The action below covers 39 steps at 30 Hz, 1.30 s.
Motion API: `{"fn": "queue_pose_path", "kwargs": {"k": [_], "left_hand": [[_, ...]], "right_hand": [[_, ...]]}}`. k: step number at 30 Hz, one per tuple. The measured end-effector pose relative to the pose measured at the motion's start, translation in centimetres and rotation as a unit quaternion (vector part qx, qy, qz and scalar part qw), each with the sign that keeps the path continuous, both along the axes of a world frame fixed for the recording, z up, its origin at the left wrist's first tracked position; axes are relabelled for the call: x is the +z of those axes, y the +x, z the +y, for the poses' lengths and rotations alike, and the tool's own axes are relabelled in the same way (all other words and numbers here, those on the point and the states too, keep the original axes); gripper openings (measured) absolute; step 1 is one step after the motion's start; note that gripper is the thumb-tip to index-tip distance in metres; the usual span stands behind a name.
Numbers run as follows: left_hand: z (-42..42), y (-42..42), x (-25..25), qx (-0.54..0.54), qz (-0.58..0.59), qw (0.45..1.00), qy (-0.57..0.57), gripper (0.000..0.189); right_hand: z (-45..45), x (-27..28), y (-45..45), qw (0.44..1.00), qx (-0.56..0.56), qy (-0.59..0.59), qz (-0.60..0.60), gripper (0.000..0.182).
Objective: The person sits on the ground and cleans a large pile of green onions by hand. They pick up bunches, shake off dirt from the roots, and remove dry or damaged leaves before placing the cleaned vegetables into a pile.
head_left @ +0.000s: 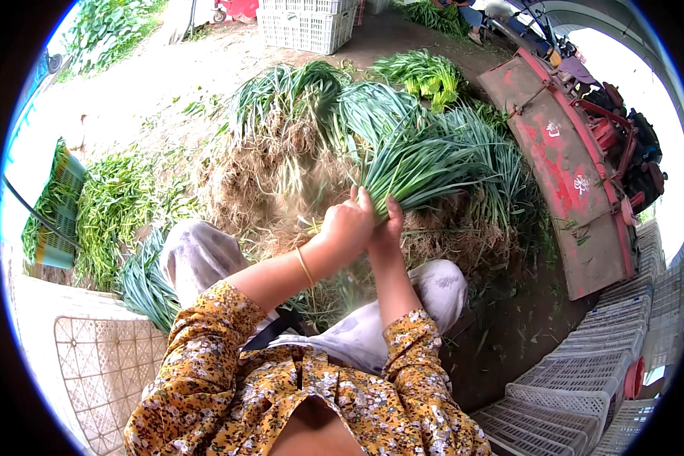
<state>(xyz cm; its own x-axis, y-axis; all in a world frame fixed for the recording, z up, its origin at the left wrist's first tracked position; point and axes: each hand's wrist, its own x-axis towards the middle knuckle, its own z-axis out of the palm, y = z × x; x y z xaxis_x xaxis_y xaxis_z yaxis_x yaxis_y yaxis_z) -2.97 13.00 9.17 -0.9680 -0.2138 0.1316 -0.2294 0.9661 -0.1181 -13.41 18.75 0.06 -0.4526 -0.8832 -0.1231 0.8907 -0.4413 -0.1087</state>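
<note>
Both hands meet around the base of a bunch of long green leaves (416,165), likely garlic chives or a similar leafy allium, fanning out to the upper right. My left hand (347,219) has its fingers closed at the stems, and a thin bangle is on that wrist. My right hand (386,225) grips the same bunch from the right, thumb up. Pale roots show beside my left hand. Beyond and around lie heaped plants with blue-green leaves (376,111) and tangled brown roots (239,182).
White plastic crates stand at the lower left (105,370), lower right (570,376) and top (305,28). A red metal machine panel (558,171) borders the right. Loose greens (119,199) lie at left; another person's leg (472,20) shows at the top.
</note>
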Motion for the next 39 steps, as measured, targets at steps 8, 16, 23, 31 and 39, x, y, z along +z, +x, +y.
{"fn": "queue_pose_path", "kwargs": {"k": [8,16,23,31,39], "left_hand": [[-0.9,2.6,-1.2,0.045,0.037,0.824,0.563,0.117],[-4.2,-0.2,-2.6,0.03,0.167,0.555,0.815,0.093],[-7.7,-2.3,-3.4,0.135,0.239,0.656,0.703,0.133],[-12.7,-1.5,-2.4,0.148,0.177,0.62,0.75,0.039],[-11.0,0.8,-3.4,0.129,0.255,0.548,0.786,0.024]], "right_hand": [[1.0,3.5,1.3,0.959,-0.055,0.213,0.18,0.036],[0.5,1.9,2.2,0.848,0.008,0.296,0.441,0.055],[-1.6,2.1,5.5,0.6,-0.058,0.355,0.714,0.073],[-0.9,3.1,8.9,0.43,0.004,0.424,0.797,0.088],[0.1,1.5,9.4,0.452,0.06,0.394,0.798,0.108]]}}
